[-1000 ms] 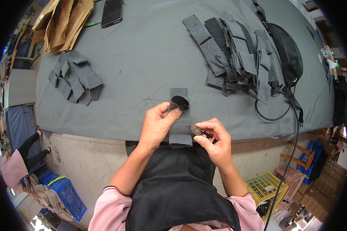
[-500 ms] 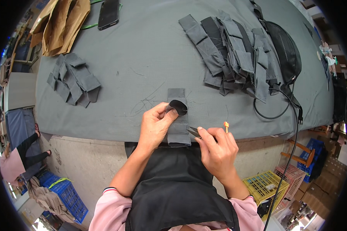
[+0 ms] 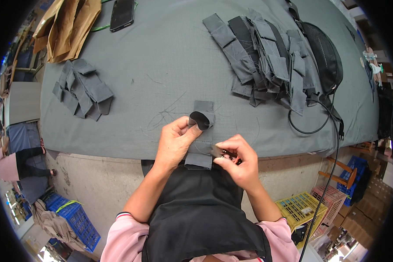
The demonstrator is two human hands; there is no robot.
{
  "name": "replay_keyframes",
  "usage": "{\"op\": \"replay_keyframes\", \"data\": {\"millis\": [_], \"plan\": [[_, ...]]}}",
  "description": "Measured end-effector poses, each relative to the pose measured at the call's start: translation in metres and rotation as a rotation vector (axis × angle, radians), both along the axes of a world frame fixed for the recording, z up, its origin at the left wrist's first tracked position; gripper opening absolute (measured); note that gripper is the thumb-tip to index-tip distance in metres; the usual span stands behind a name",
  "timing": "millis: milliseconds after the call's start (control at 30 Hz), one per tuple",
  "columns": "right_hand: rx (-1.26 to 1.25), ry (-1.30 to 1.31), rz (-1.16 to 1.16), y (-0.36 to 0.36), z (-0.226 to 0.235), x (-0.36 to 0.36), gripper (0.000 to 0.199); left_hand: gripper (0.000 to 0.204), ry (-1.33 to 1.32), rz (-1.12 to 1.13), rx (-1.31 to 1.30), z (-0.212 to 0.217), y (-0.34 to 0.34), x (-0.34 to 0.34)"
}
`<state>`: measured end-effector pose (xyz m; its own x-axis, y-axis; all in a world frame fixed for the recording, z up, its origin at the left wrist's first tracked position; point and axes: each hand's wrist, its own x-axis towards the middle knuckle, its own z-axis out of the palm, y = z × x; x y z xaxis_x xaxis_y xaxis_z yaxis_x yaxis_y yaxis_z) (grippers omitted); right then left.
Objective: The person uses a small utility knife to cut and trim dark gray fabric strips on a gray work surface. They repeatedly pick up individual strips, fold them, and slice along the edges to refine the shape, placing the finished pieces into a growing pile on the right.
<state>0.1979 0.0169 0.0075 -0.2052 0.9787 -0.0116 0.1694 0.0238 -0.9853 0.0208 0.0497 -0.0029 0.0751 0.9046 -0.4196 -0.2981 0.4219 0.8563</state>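
A grey fabric piece (image 3: 201,144) with a folded-open flap showing a dark lining lies at the near edge of the grey table (image 3: 161,65). My left hand (image 3: 174,142) pinches its flap at the top left. My right hand (image 3: 238,163) holds a small dark tool, likely thread snips (image 3: 225,153), against the piece's right edge.
A small pile of grey fabric pieces (image 3: 81,89) lies at the left. A larger overlapping pile (image 3: 266,61) lies at the right beside a black mesh bag (image 3: 325,56) and black cable (image 3: 310,126). A dark phone (image 3: 122,14) and brown fabric (image 3: 65,26) sit far back. Crates stand on the floor.
My right hand has come back down to the piece's right edge from a slightly raised position. My left hand has kept its grip on the flap.
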Motion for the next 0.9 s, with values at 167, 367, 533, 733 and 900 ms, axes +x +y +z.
{"op": "replay_keyframes", "data": {"millis": [167,367,533,733,900], "plan": [[-0.513,1.04,-0.064,-0.005,0.004,0.006,0.028,0.014,0.123,-0.067,0.045,-0.012,-0.003,0.0],[-0.231,0.508,-0.227,-0.002,0.017,0.023,0.029,0.015,0.066,-0.001,-0.024,-0.005,-0.002,0.002],[0.233,-0.381,-0.163,-0.01,0.005,0.006,0.025,0.015,0.095,-0.014,-0.016,-0.006,-0.001,0.004],[0.461,-0.523,-0.107,-0.004,0.003,0.002,0.029,0.017,0.179,-0.032,-0.009,-0.005,-0.002,0.003],[0.512,-0.62,-0.097,-0.005,0.006,0.001,0.029,0.017,0.18,-0.029,-0.016,-0.005,-0.003,0.004]]}}
